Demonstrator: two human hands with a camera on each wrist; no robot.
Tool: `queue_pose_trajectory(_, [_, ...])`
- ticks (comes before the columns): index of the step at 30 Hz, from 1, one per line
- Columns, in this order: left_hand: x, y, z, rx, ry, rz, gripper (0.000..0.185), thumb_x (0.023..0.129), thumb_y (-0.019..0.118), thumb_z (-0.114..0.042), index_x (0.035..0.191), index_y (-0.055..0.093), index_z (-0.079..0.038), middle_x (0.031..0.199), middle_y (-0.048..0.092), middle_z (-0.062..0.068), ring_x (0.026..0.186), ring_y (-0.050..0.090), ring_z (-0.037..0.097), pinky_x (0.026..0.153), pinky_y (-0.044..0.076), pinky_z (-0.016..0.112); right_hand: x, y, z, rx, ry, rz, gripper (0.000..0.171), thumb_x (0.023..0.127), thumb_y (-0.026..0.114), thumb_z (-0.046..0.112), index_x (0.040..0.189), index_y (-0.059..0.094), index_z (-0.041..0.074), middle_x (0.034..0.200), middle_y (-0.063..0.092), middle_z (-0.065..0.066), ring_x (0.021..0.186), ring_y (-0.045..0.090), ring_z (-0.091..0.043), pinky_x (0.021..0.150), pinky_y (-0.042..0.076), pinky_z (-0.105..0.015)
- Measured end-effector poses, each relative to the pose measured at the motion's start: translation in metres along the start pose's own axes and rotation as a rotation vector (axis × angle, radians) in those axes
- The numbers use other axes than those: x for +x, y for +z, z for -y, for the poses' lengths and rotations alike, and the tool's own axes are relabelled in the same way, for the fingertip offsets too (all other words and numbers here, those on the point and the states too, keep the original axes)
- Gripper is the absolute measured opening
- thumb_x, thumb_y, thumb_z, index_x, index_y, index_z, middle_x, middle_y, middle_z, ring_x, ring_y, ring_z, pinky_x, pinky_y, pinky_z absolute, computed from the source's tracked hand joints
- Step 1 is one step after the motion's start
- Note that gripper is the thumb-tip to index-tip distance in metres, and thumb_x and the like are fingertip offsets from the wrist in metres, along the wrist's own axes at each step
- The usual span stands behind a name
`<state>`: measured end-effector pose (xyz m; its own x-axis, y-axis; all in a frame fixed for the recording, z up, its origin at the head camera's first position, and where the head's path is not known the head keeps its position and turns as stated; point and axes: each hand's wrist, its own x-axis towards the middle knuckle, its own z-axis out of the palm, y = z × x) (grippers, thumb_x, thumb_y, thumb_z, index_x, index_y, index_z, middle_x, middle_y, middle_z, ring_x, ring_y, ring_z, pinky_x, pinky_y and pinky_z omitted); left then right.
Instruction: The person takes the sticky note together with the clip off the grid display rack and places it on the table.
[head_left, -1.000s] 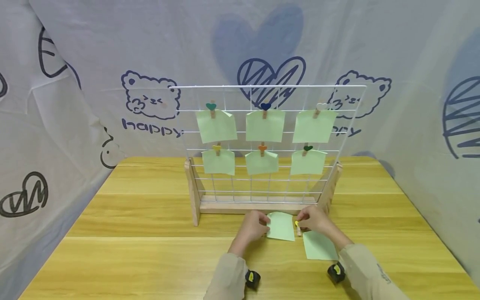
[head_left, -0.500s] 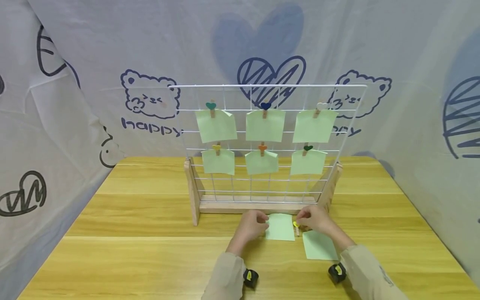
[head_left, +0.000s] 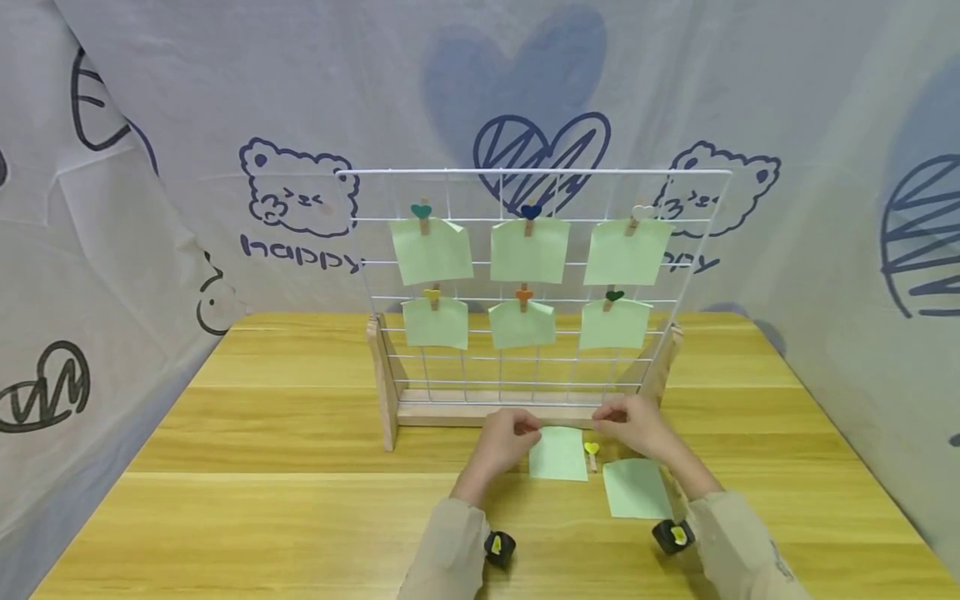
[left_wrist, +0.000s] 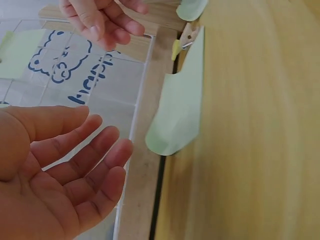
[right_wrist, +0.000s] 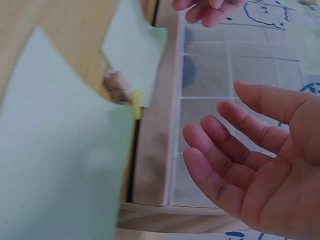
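Your left hand [head_left: 508, 440] is open and holds nothing. Just right of it, the note [head_left: 558, 453] lies flat on the table [head_left: 262, 500], with the peg [head_left: 592, 453] beside it. Your right hand [head_left: 628, 423] is open too, empty.

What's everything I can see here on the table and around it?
Wire grid panel: one, white, upright in a wooden stand.
Clipped notes: six, pale green, two rows of three on the panel.
Heart clips: six, mixed colours, one holding each note.
Loose notes: two, pale green, flat before the stand.
Loose clip: one, yellow heart, between them.
Table: one, wooden.
Backdrop cloth: white, blue bears and hearts.
Left hand: open, holding nothing.
Right hand: open, holding nothing.
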<state>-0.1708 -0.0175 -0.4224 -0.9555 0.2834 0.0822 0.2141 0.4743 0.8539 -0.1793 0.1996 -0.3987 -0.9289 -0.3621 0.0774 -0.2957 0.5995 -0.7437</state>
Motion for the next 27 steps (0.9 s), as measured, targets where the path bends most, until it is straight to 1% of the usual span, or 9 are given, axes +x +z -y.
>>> queue_pose_trajectory(3, [0.001,-0.001,-0.003,0.006,0.008,0.007,0.012,0.084,0.060,-0.004,0.092,0.065,0.002,0.083,0.062,0.005,0.078,0.056,0.018,0.068,0.047,0.026,0.000,-0.004,0.005,0.022,-0.012,-0.003,0.014,0.083,0.059,0.003,0.088,0.063,-0.009,0.082,0.061,-0.010,0.073,0.056,-0.019,0.062,0.048,-0.027])
queue_pose_trajectory(6, [0.002,-0.003,-0.008,0.007,0.018,0.010,0.012,0.084,0.059,-0.005,0.092,0.065,0.002,0.085,0.063,0.006,0.079,0.056,0.018,0.069,0.047,0.026,0.000,-0.009,0.010,0.070,0.003,-0.001,0.017,0.084,0.059,0.005,0.091,0.061,-0.010,0.083,0.062,-0.011,0.070,0.055,-0.018,0.057,0.049,-0.029])
queue_pose_trajectory(9, [0.004,-0.004,-0.012,0.006,0.031,0.010,0.013,0.085,0.059,-0.005,0.093,0.064,0.003,0.086,0.063,0.007,0.079,0.056,0.019,0.068,0.047,0.026,-0.001,-0.014,0.015,0.100,0.012,-0.019,0.019,0.085,0.059,0.006,0.094,0.060,-0.011,0.083,0.061,-0.012,0.069,0.054,-0.019,0.055,0.049,-0.030])
queue_pose_trajectory(12, [0.005,-0.005,-0.016,0.006,0.049,0.008,0.013,0.085,0.059,-0.005,0.093,0.065,0.003,0.087,0.063,0.007,0.079,0.056,0.019,0.068,0.047,0.025,-0.001,-0.019,0.021,0.096,0.011,-0.046,0.021,0.085,0.059,0.007,0.095,0.060,-0.012,0.083,0.062,-0.013,0.070,0.056,-0.021,0.056,0.049,-0.027])
queue_pose_trajectory(14, [0.007,-0.005,-0.018,0.003,0.057,0.006,0.013,0.085,0.059,-0.005,0.094,0.064,0.003,0.087,0.063,0.008,0.079,0.056,0.019,0.068,0.047,0.025,0.000,-0.022,0.025,0.087,0.006,-0.061,0.021,0.085,0.059,0.008,0.095,0.061,-0.011,0.083,0.062,-0.015,0.070,0.056,-0.021,0.056,0.049,-0.025])
queue_pose_trajectory(17, [0.009,-0.005,-0.022,0.004,0.064,0.004,0.014,0.085,0.059,-0.005,0.094,0.065,0.003,0.087,0.063,0.007,0.079,0.056,0.018,0.068,0.046,0.025,0.000,-0.028,0.031,0.105,0.011,-0.073,0.023,0.086,0.059,0.009,0.096,0.060,-0.012,0.083,0.062,-0.016,0.069,0.057,-0.021,0.056,0.051,-0.027])
queue_pose_trajectory(21, [0.011,-0.006,-0.029,0.004,0.074,0.004,0.014,0.085,0.058,-0.006,0.095,0.065,0.002,0.085,0.063,0.005,0.076,0.055,0.015,0.064,0.046,0.023,0.000,-0.035,0.041,0.117,0.009,-0.092,0.024,0.086,0.058,0.009,0.097,0.059,-0.013,0.084,0.063,-0.018,0.070,0.058,-0.019,0.057,0.051,-0.026])
queue_pose_trajectory(24, [0.012,-0.006,-0.033,0.000,0.080,0.005,0.014,0.086,0.058,-0.006,0.095,0.065,0.002,0.083,0.063,0.004,0.074,0.054,0.014,0.061,0.044,0.021,0.001,-0.038,0.047,0.091,0.003,-0.108,0.023,0.086,0.058,0.008,0.097,0.059,-0.012,0.084,0.063,-0.017,0.071,0.058,-0.018,0.056,0.050,-0.025])
queue_pose_trajectory(27, [0.014,-0.003,-0.036,0.000,0.096,0.001,0.013,0.085,0.058,-0.005,0.093,0.065,0.002,0.083,0.063,0.004,0.073,0.054,0.014,0.060,0.045,0.020,0.002,-0.041,0.051,0.060,-0.014,-0.128,0.022,0.086,0.059,0.008,0.096,0.061,-0.011,0.082,0.063,-0.016,0.067,0.056,-0.017,0.055,0.049,-0.027])
